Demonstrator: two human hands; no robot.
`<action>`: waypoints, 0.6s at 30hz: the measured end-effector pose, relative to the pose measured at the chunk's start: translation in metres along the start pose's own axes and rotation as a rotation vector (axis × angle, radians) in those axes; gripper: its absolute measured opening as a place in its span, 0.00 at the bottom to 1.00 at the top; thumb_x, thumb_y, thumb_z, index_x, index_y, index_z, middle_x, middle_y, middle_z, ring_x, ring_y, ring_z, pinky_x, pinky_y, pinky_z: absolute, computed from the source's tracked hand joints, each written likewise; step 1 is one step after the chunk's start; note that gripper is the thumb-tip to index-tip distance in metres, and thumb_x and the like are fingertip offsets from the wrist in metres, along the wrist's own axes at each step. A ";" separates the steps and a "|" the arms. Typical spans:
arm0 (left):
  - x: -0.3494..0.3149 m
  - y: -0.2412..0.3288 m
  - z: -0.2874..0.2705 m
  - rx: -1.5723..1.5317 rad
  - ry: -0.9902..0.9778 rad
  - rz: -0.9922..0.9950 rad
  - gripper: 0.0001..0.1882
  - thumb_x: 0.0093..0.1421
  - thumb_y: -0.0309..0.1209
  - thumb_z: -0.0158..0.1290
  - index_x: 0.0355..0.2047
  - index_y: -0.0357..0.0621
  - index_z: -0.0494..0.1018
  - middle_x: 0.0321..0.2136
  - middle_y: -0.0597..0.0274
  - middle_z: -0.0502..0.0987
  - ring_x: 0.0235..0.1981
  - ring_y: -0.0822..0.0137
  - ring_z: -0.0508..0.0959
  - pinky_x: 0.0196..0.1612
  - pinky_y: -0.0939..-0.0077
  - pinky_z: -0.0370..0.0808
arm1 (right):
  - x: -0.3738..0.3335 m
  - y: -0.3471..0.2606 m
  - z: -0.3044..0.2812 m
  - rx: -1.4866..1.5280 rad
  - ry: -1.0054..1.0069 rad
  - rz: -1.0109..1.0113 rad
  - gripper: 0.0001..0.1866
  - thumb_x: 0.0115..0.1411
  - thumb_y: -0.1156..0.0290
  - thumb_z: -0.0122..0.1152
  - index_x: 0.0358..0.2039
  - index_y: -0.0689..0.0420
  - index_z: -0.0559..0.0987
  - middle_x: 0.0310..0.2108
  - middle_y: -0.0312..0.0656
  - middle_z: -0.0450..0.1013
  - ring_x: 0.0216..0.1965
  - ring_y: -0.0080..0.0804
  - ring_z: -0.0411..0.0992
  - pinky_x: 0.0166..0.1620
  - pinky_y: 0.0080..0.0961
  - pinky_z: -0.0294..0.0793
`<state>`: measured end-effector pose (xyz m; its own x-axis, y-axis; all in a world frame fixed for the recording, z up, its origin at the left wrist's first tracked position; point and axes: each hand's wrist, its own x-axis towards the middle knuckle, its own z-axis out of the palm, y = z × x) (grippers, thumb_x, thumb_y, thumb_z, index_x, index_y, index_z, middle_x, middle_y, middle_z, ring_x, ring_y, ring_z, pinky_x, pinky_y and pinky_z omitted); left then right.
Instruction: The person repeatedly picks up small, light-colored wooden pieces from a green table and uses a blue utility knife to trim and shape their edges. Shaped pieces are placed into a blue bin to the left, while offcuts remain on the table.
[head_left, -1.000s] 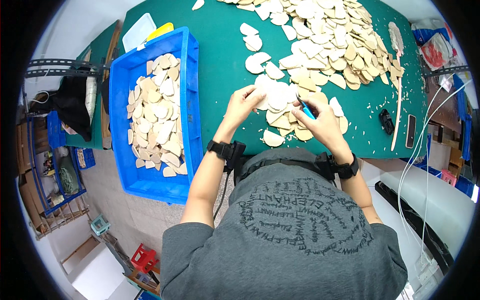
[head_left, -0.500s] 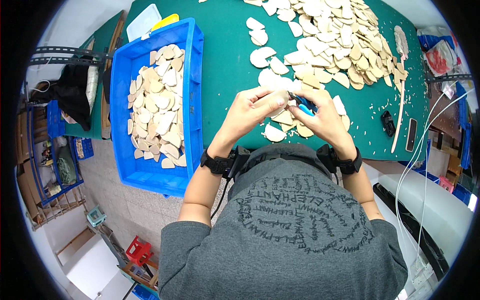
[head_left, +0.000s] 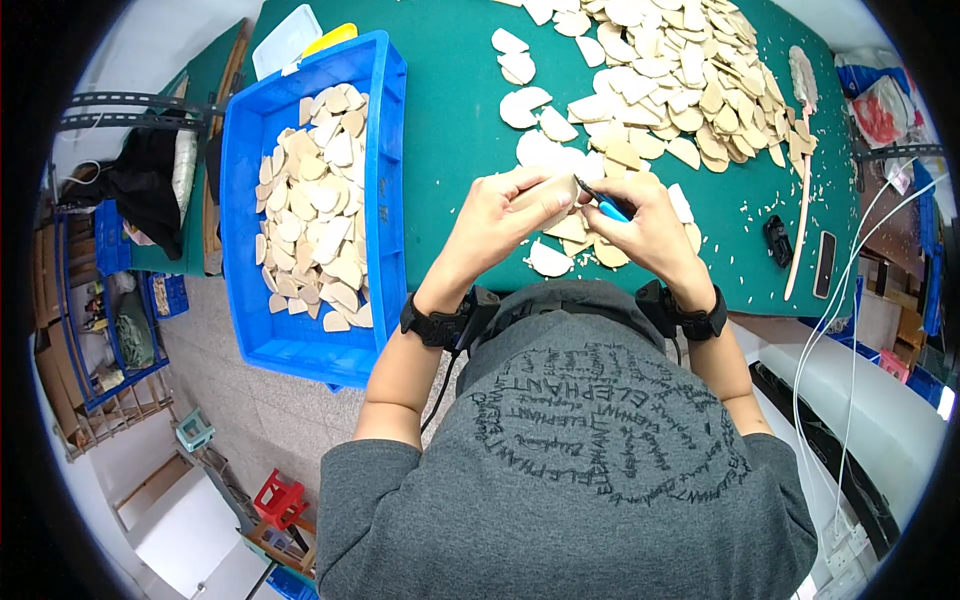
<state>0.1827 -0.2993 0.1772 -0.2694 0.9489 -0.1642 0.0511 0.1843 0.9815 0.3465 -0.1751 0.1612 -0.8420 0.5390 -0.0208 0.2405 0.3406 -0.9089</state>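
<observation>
My left hand [head_left: 492, 225] pinches a flat, pale beige rounded piece [head_left: 557, 190] between thumb and fingers, just above the table's near edge. My right hand [head_left: 652, 225] is closed round small blue-handled cutting pliers [head_left: 612, 208]. Their dark jaws point left and meet the edge of the held piece; whether they bite into it I cannot tell. A few similar half-round pieces [head_left: 550, 260] lie on the green table under my hands. Beyond them spreads a large heap of such pieces [head_left: 690, 90].
At the left stands a blue crate [head_left: 385, 200] partly filled with beige pieces. Small pale scraps dot the green table [head_left: 455, 120]. On the right lie a long-handled brush [head_left: 797, 220], a black object [head_left: 776, 242] and a phone [head_left: 824, 265]. White cables [head_left: 850, 260] hang beyond.
The pliers have turned slightly, and their jaws now sit closer against the piece's edge. My left hand keeps its hold, with little movement.
</observation>
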 end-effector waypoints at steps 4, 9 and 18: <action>-0.003 -0.004 0.000 -0.008 0.015 -0.019 0.17 0.59 0.39 0.56 0.44 0.42 0.76 0.27 0.72 0.77 0.21 0.85 0.67 0.19 0.90 0.61 | -0.001 -0.001 0.003 -0.101 0.002 0.004 0.07 0.53 0.76 0.60 0.32 0.65 0.79 0.21 0.37 0.75 0.22 0.17 0.71 0.28 0.15 0.69; -0.014 -0.015 -0.014 -0.028 0.105 -0.057 0.16 0.60 0.38 0.55 0.44 0.42 0.76 0.30 0.70 0.80 0.22 0.85 0.68 0.20 0.91 0.61 | -0.002 0.009 0.016 -0.010 0.070 0.048 0.11 0.51 0.69 0.61 0.35 0.59 0.81 0.23 0.39 0.76 0.23 0.22 0.72 0.28 0.20 0.69; -0.033 -0.012 -0.067 -0.085 0.183 -0.200 0.14 0.60 0.37 0.53 0.41 0.42 0.76 0.30 0.66 0.81 0.24 0.85 0.72 0.20 0.90 0.60 | 0.001 0.004 0.014 0.417 0.091 0.121 0.12 0.54 0.69 0.66 0.36 0.61 0.77 0.28 0.33 0.73 0.28 0.15 0.69 0.32 0.16 0.69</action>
<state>0.1267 -0.3499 0.1770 -0.4359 0.8321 -0.3429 -0.0994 0.3342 0.9372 0.3396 -0.1836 0.1520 -0.7694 0.6278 -0.1180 0.1041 -0.0591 -0.9928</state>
